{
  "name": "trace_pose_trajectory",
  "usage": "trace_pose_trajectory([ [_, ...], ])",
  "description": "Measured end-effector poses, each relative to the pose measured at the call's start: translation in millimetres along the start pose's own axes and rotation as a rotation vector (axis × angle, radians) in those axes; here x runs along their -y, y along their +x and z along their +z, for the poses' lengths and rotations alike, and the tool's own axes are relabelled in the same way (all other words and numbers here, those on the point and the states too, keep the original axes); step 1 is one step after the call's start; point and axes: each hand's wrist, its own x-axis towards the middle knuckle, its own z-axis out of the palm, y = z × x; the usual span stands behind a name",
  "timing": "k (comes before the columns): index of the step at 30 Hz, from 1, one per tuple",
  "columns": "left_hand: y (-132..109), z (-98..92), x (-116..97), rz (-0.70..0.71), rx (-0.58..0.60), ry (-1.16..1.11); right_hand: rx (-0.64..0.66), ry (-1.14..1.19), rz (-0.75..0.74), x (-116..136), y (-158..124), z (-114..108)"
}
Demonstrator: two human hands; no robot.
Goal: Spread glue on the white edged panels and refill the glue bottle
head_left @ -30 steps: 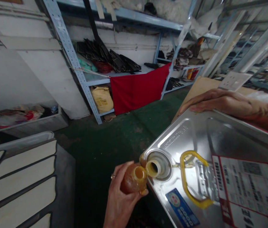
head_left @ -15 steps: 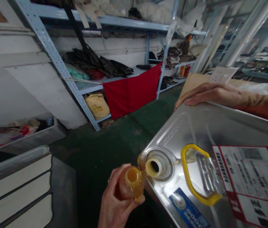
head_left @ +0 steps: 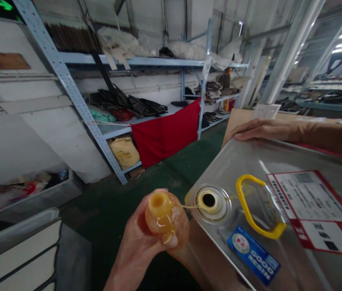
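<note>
My left hand (head_left: 137,246) is wrapped around a small squeeze bottle (head_left: 181,220), its open neck facing up. Amber sticky liquid coats the bottle's neck and shoulder. A thin strand of it stretches from the bottle to the open spout (head_left: 209,201) of a large metal can (head_left: 234,161). The can is tilted, with a yellow handle (head_left: 242,202), a blue "GOOD RESIN" sticker (head_left: 253,255) and a red-and-white label (head_left: 313,198). Over the can's far edge my right hand (head_left: 255,129) lies with fingers bent, gripping it.
Blue metal shelving (head_left: 143,61) along the wall bears dark flat pieces (head_left: 146,106) and plastic bags. A red cloth (head_left: 167,133) hangs from it. To the lower left are a bin of scraps (head_left: 46,202) and a grey box with pale panels (head_left: 22,258). A cardboard sheet (head_left: 233,119) stands behind the can.
The bottle has moved left, away from the can's spout, drawing out the strand. The can has turned somewhat, its spout now pointing more toward me. The view has tilted upward.
</note>
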Motion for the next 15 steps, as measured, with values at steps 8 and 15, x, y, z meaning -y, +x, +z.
trace_pose_trajectory([
  [8,41,44.6,-21,0.069,0.204,0.009,-0.129,-0.117,-0.078,-40,8,-31],
  [15,60,68.3,-34,0.131,0.252,-0.044,-0.316,-0.1,-0.121,-92,5,-52],
])
